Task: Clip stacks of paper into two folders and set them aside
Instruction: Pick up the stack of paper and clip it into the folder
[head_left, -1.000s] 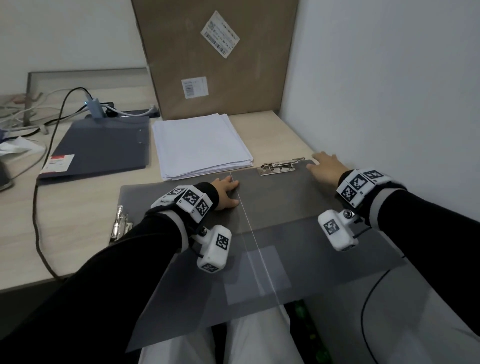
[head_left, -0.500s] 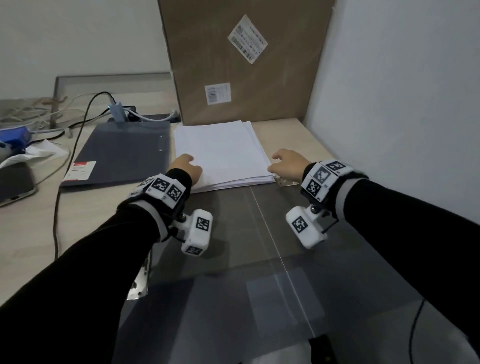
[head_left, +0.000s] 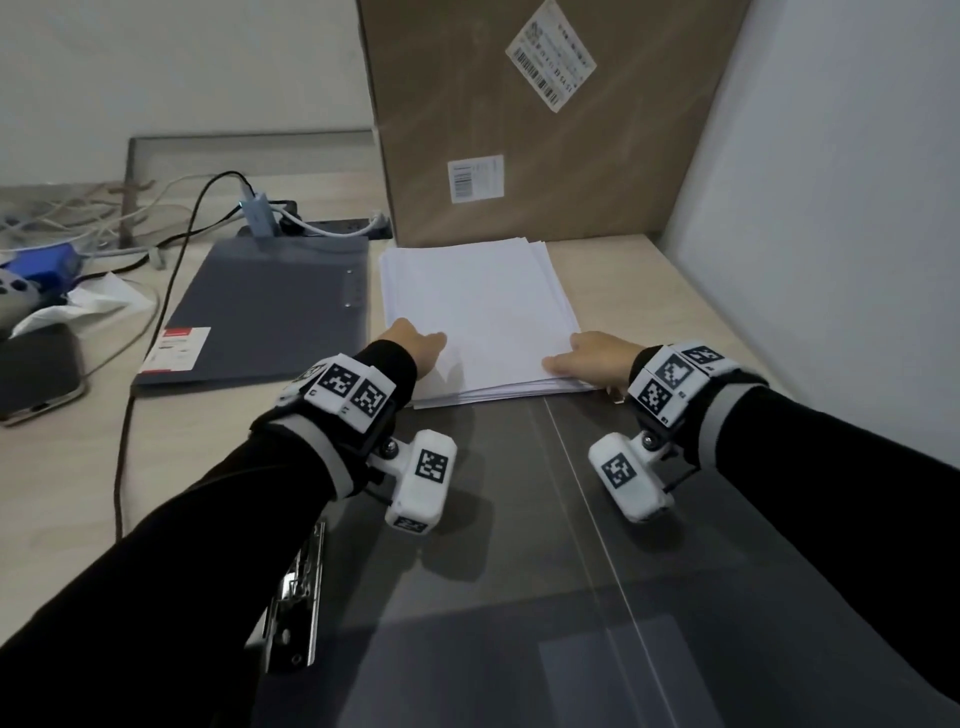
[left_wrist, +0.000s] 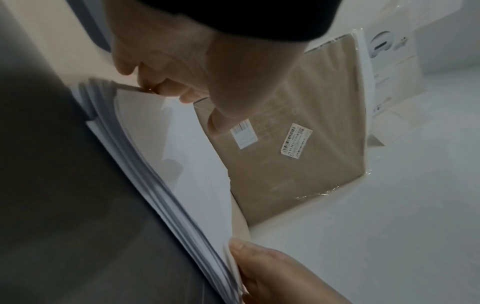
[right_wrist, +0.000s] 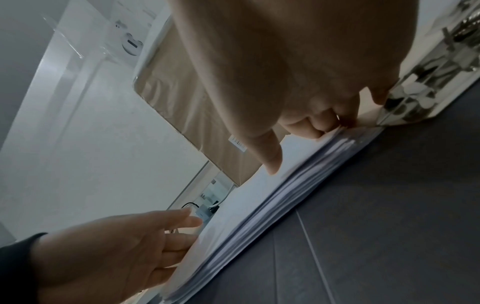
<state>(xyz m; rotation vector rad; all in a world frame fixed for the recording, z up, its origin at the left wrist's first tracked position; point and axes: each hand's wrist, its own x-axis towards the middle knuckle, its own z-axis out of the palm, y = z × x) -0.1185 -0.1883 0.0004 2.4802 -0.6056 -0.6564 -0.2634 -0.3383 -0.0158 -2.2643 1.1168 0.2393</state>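
Observation:
A white paper stack (head_left: 475, 317) lies on the desk just beyond an open grey folder (head_left: 519, 545). My left hand (head_left: 423, 348) grips the stack's near-left corner, thumb on top and fingers at the edge (left_wrist: 155, 88). My right hand (head_left: 576, 358) grips the near-right corner, thumb (right_wrist: 270, 162) on the top sheet and fingers curled at the edge. One metal clip (head_left: 296, 587) sits on the folder's left side. Another clip (right_wrist: 415, 92) shows beside my right hand. A closed dark folder (head_left: 270, 312) lies left of the paper.
A large brown cardboard box (head_left: 519, 130) stands against the wall right behind the paper. A white wall (head_left: 831, 234) closes the right side. Cables (head_left: 156, 291), a power strip (head_left: 332, 226), a dark device (head_left: 36, 374) and tissue crowd the desk's left.
Both hands left the open folder and its far clip and moved forward onto the near corners of the paper stack. The head view shifted closer to the stack.

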